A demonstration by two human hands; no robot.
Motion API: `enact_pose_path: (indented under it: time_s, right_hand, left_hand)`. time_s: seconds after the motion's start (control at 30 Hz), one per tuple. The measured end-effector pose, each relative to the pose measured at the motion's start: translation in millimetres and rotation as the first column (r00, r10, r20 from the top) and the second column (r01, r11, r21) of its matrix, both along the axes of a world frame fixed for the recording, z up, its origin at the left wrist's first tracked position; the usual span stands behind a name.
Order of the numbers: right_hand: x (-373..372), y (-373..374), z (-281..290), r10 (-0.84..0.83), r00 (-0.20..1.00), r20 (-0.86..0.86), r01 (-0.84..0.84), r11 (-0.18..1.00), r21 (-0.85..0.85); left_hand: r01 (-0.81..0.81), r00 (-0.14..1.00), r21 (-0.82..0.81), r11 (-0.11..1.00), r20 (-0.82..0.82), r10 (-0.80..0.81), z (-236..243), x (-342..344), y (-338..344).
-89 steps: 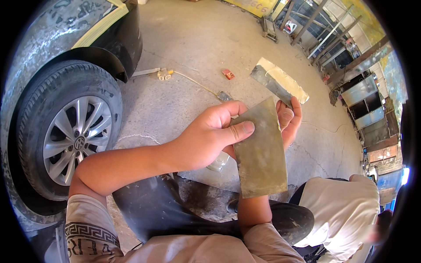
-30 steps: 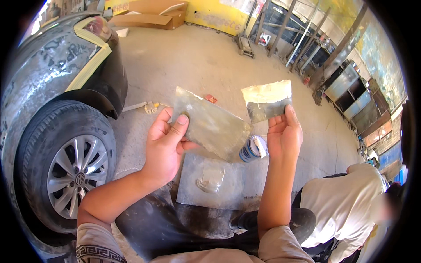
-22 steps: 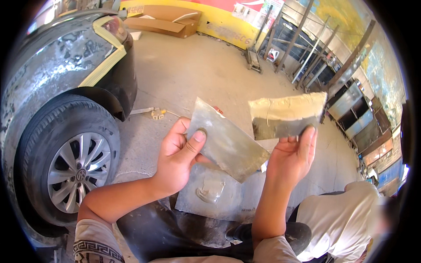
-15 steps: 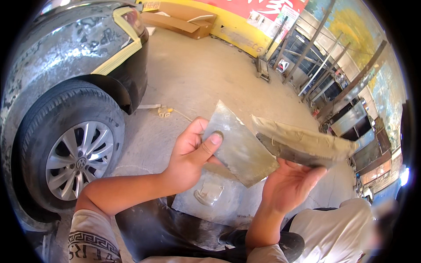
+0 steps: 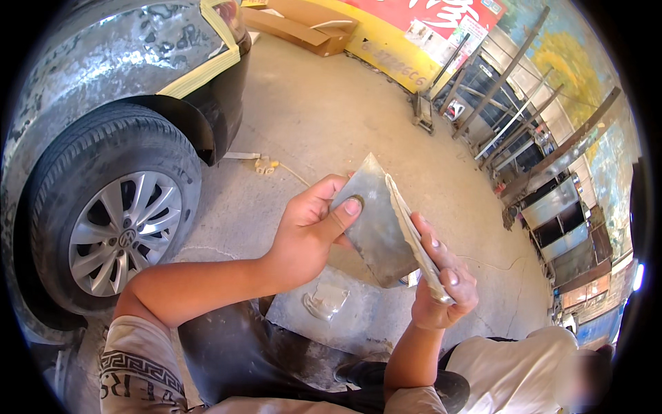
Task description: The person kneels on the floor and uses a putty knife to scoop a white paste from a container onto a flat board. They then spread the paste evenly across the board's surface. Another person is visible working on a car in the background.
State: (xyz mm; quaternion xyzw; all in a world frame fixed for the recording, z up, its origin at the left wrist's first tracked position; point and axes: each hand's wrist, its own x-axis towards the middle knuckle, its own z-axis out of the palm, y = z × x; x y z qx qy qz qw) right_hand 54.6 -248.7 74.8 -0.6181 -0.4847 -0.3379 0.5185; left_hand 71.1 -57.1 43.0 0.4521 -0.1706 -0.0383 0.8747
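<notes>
My left hand (image 5: 300, 234) grips a flat grey putty spreader (image 5: 379, 231), its thumb pressed on the face and its fingers behind. My right hand (image 5: 445, 293) is closed on a second putty spreader (image 5: 419, 250), seen nearly edge-on and coated with beige putty. The two blades meet, or almost meet, along the first one's right edge; exact contact is hard to tell. Below my hands, a lump of pale putty (image 5: 327, 301) sits on a grey board (image 5: 362, 314) low in front of me.
At left stands a car with a wheel (image 5: 127, 224), a sanded, patchy body panel (image 5: 117, 52) and yellow masking tape (image 5: 200, 72). A person (image 5: 507, 366) is close at lower right. A cable with a socket (image 5: 265, 165) lies on the floor. Metal racks (image 5: 552, 200) line the right wall.
My right hand has moved left and turned its spreader from lying wide, putty side showing, to nearly upright and edge-on against the left one. My left hand has barely shifted.
</notes>
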Motion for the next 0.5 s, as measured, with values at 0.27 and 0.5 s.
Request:
enact_pose_path:
  time_s: [0.27,0.5]
  right_hand:
    - [6.2,1.7,-3.7,-0.117,0.993,0.028,0.119,0.991,-0.061]
    - [11.5,-7.9,-6.4,-0.212,0.975,0.071,0.22,0.966,-0.136]
  left_hand:
    - [-0.046,0.997,0.042,0.998,0.055,0.044,-1.2,-0.2,-0.5]
    - [-0.033,0.998,0.009,0.999,0.062,0.032,2.9,-2.6,-0.4]
